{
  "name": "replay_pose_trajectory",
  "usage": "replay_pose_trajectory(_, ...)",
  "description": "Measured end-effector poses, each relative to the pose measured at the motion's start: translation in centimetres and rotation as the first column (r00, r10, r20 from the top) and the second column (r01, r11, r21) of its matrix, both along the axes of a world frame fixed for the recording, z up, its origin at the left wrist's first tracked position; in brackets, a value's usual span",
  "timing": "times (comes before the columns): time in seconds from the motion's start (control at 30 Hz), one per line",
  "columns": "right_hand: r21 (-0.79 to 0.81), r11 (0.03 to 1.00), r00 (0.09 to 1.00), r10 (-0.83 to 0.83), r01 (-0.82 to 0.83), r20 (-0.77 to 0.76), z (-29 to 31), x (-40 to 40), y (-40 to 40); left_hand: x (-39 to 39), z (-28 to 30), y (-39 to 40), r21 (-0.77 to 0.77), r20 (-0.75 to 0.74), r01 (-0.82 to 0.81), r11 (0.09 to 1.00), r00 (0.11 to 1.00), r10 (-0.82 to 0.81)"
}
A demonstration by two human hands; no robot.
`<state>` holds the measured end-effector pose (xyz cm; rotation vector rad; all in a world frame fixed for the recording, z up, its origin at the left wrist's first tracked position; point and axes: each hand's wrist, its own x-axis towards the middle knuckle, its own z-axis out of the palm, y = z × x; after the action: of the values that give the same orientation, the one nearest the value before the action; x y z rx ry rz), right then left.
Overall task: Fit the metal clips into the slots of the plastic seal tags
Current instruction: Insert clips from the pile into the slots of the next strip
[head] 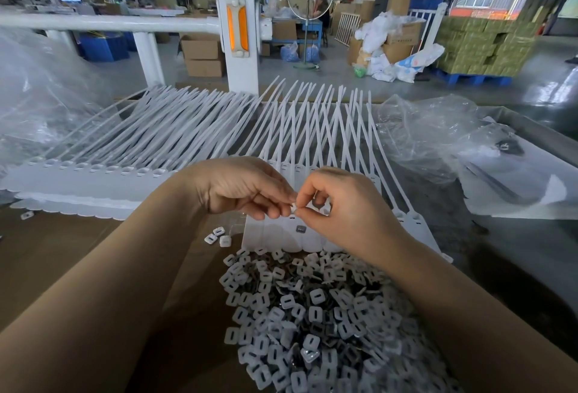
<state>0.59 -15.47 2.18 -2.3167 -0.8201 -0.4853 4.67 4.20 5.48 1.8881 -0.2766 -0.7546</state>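
Two banks of white plastic seal tags lie across the bench, largest things in reach: one bank to the left (93,186), tails fanned away toward the white rail, and a second bank (312,148) running under both hands, its flat heads ending just above the clip heap. Tails look long, thin and whippy; judged light and floppy, so best steadied by the stiffer flat head, not the strap. No bin or tray is in use: the only containers near are crumpled clear plastic bags, one at far left (37,89) and one at right (431,136), contents not readable. The metal clips (312,324) sit loose in a heap straight on the brown board (62,252), nearest the person; a few strays (217,236) lie just left of the tag heads. Clips are small, square, slotted, some shiny; judged hard, slick and easily dropped, so a fingertip pinch on the edges suits them. Left hand (240,189) and right hand (341,205) meet fingertip to fingertip above the tag heads, both curled, pinching one small pale piece (293,208) between them, probably a clip; too small to be sure. One dark clip (301,229) rests on a tag head below.
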Motion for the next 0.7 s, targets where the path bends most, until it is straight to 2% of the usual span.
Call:
replay_pose_trajectory(0.13, -0.088, 0.989, 0.989, -0.123, 0.116, -0.088, -0.5, 0.7, -0.7, 0.6, 0.0, 0.7, 0.078, 0.077, -0.087, 0.993, 0.994, 0.081)
replay_pose_trajectory(0.2, -0.155, 0.976, 0.972, -0.178, 0.154, -0.154, -0.9, 1.1, -1.0, 0.9, 0.1, 1.2, 0.174, 0.139, -0.112, 0.978, 0.986, 0.088)
replay_pose_trajectory(0.27, -0.219, 0.964, 0.956, -0.201, 0.154, -0.213, -1.3, 1.2, -1.0, 1.2, 0.0, 1.7, 0.308, 0.193, -0.117, 0.944, 0.980, 0.058)
replay_pose_trajectory(0.37, -0.259, 0.955, 0.950, -0.207, 0.145, -0.232, -1.5, 1.2, -1.0, 1.2, -0.1, 2.0, 0.429, 0.257, -0.132, 0.894, 0.966, 0.019)
replay_pose_trajectory(0.7, -0.290, 0.946, 0.946, -0.217, 0.144, -0.240, -1.3, 1.0, -0.8, 0.9, -0.3, 1.4, 0.614, 0.382, -0.109, 0.782, 0.908, -0.174)
